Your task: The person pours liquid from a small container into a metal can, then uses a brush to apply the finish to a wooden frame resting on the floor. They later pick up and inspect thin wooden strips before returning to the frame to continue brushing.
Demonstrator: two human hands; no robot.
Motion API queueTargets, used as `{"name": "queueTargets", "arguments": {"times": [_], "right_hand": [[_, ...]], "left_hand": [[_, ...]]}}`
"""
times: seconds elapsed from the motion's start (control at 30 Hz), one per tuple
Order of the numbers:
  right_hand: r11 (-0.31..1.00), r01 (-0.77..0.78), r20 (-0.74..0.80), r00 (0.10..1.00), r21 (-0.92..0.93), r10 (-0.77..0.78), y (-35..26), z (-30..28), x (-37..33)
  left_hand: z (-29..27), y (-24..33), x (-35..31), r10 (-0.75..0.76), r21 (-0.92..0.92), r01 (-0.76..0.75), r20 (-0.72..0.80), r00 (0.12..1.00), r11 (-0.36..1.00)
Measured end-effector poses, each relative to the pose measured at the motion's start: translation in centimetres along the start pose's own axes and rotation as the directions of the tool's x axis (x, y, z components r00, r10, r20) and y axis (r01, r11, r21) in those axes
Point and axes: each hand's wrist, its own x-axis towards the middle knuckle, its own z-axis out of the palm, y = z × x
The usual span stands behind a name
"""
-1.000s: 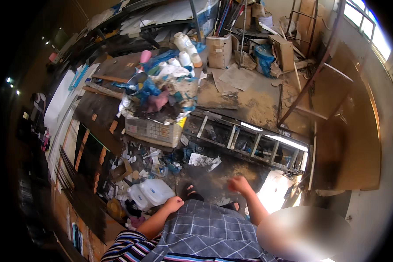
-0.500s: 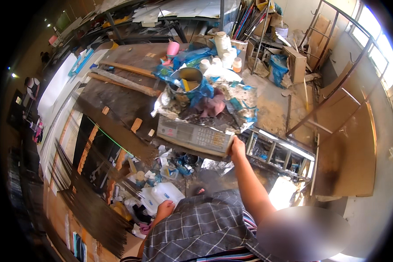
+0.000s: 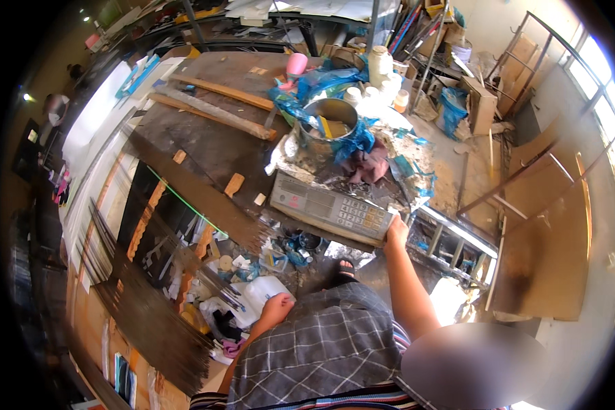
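Observation:
My right hand grips the right front corner of a digital weighing scale, a grey box with a keypad and a dark display. Dirty, paint-stained sheeting lies over the scale's top. On it stands a round metal pot wrapped in blue plastic, with a yellow-and-white object inside. A crumpled dark maroon cloth lies right of the pot. My left hand hangs low by my side with curled fingers, nothing visible in it. It is in front of a white plastic jug.
White bottles and a pink cup stand behind the pot. Wooden strips lie on the dark table. A metal ladder lies at the right. Litter covers the floor near my foot. A person is far left.
The view has shifted, so the scale and pot appear farther right. My right hand stays on the scale's corner. My left hand remains low, and my sandalled foot shows more clearly.

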Motion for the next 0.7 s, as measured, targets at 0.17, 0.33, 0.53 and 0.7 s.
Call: {"name": "queueTargets", "arguments": {"times": [0.17,0.33,0.53,0.7], "right_hand": [[0.993,0.095,0.053,0.994,0.072,-0.099,0.0,-0.4,0.1],[0.999,0.044,-0.011,0.999,0.021,-0.044,-0.4,0.2,-0.3],[0.989,0.143,0.062,0.988,-0.042,-0.14,2.0,-2.0,2.2],[0.799,0.204,0.455,0.885,-0.565,0.096,-2.3,-7.5,-1.4]], "left_hand": [[-0.2,0.6,0.8,0.009,0.007,-0.009,0.063,0.998,1.0],[0.5,1.9,1.7,0.061,-0.011,-0.061,0.039,0.997,0.998],[-0.6,9.5,3.8,0.178,-0.076,-0.18,-0.032,0.984,0.981],[-3.3,16.4,8.9,0.442,0.047,-0.449,-0.292,0.848,0.892]]}}
